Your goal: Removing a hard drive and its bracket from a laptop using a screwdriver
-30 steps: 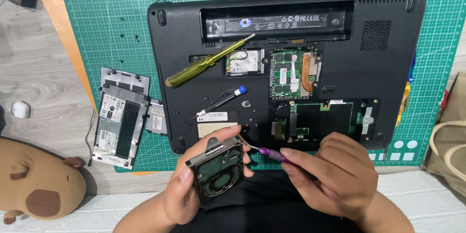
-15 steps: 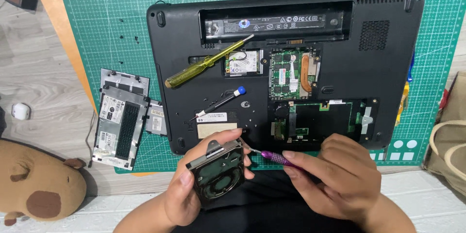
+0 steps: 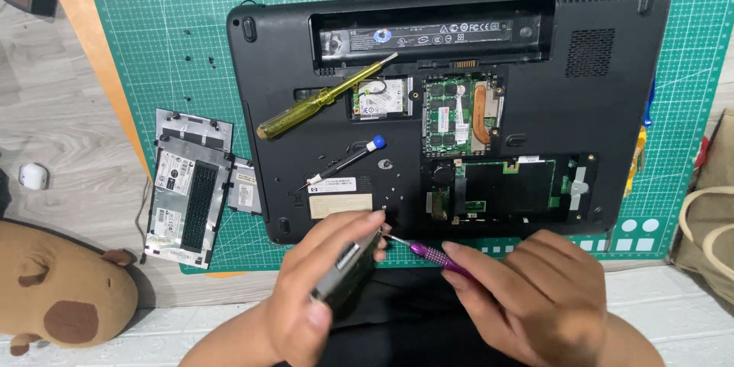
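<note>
Below the laptop [image 3: 451,107], two hands work on a drive.
Just under the laptop's near edge, the left hand [image 3: 321,290] is closed around a tilted hard drive [image 3: 345,274]; the right hand [image 3: 527,298] pinches a purple screwdriver [image 3: 430,254], tip at the drive's corner. On the laptop lie a yellow screwdriver [image 3: 325,97] and a small blue-capped one [image 3: 344,160].

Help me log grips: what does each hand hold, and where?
Left hand grips the grey metal drive by its edges; right hand holds the purple screwdriver by its handle.
</note>
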